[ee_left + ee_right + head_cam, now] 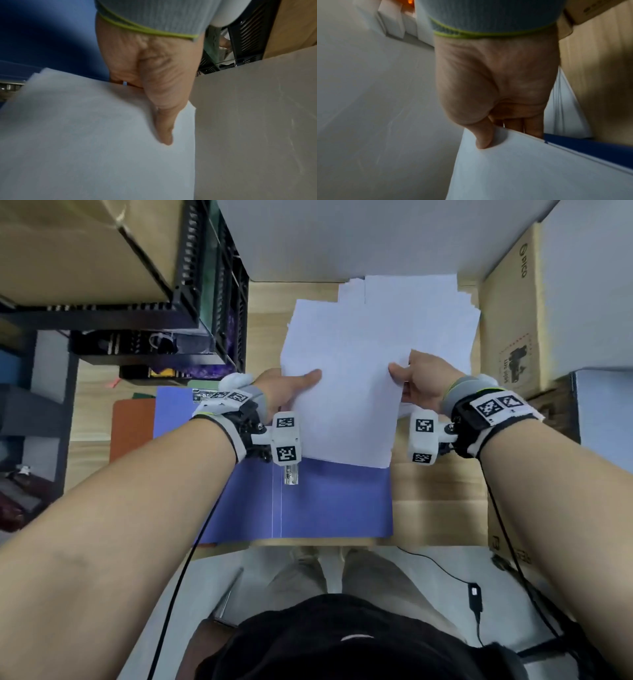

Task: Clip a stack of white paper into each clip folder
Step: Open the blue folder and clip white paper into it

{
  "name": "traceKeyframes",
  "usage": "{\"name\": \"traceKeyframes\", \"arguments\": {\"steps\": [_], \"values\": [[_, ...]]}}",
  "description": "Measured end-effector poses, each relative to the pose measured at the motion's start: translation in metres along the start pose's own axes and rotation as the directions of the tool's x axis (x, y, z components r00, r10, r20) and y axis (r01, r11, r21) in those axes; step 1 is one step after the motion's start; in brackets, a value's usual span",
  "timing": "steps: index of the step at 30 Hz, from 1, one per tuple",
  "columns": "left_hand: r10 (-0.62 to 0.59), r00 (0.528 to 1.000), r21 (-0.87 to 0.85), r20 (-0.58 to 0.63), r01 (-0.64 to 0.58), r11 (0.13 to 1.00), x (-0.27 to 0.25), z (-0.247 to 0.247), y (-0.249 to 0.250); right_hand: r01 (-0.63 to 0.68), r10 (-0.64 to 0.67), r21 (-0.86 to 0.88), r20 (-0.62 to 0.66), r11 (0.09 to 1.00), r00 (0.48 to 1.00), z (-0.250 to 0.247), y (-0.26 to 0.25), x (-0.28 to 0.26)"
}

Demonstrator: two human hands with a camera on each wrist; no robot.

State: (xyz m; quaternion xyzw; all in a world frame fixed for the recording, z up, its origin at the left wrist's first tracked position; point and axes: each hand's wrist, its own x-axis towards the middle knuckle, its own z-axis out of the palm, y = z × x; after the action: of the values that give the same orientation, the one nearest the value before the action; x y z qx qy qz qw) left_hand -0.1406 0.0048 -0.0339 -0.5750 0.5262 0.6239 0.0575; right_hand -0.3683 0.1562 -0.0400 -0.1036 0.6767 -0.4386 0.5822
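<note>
Both hands hold one stack of white paper [346,398] by its side edges. The left hand [279,390] pinches the edge at 9 o'clock: the thumb lies flat on top and the other fingers are hidden under the sheets. The right hand [423,380] pinches the edge at 3 o'clock in the same grip, thumb on top; in the right wrist view, the fingers [531,127] go under the stack. The stack is over the open blue clip folder [329,501], which lies on the wooden worktop [435,484]. The paper covers the far part of the folder, and the left wrist camera covers most of the metal clip [291,475]; only its near end shows. I cannot tell if the stack touches the folder.

At 12 o'clock, more white sheets [411,313] lie loose. An orange folder [132,429] lies at 9 o'clock, partly under the blue one. A cardboard box [510,330] stands at 2 o'clock and a black rack [212,313] at 10 o'clock.
</note>
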Motion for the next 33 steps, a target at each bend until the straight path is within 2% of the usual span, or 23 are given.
{"name": "traceKeyframes", "arguments": {"steps": [2, 4, 9, 11, 17, 23, 28, 33], "values": [[0.097, 0.995, 0.012, 0.004, -0.097, 0.995, 0.0, -0.003, -0.006, 0.003, -0.004, -0.098, -0.014, 0.995, 1.0, 0.001, 0.007, -0.005], [0.166, 0.986, -0.023, -0.005, -0.167, 0.986, -0.005, -0.007, -0.011, 0.058, -0.061, -0.128, -0.023, 0.99, 0.998, 0.008, 0.01, -0.014], [0.294, 0.95, -0.044, -0.105, -0.3, 0.953, -0.015, -0.012, -0.007, 0.277, -0.273, 0.057, -0.064, 0.959, 0.96, 0.023, -0.007, -0.035], [0.328, 0.936, -0.042, -0.128, -0.336, 0.941, -0.019, -0.012, -0.006, 0.324, -0.319, 0.072, -0.075, 0.943, 0.945, 0.027, -0.01, -0.04], [0.351, 0.929, -0.041, -0.12, -0.358, 0.933, -0.023, -0.006, -0.015, 0.288, -0.289, -0.024, -0.098, 0.957, 0.952, 0.035, 0.01, -0.043], [0.424, 0.892, -0.021, -0.159, -0.432, 0.902, -0.027, -0.004, -0.016, 0.34, -0.331, 0.037, -0.153, 0.94, 0.931, 0.037, 0.02, -0.044], [0.392, 0.914, 0.088, -0.102, -0.385, 0.919, -0.024, -0.007, -0.026, 0.285, -0.292, -0.071, -0.121, 0.956, 0.949, 0.035, 0.031, -0.042], [0.401, 0.911, 0.154, -0.099, -0.384, 0.911, -0.023, -0.008, -0.031, 0.304, -0.307, -0.049, -0.116, 0.952, 0.944, 0.035, 0.028, -0.047]]}}
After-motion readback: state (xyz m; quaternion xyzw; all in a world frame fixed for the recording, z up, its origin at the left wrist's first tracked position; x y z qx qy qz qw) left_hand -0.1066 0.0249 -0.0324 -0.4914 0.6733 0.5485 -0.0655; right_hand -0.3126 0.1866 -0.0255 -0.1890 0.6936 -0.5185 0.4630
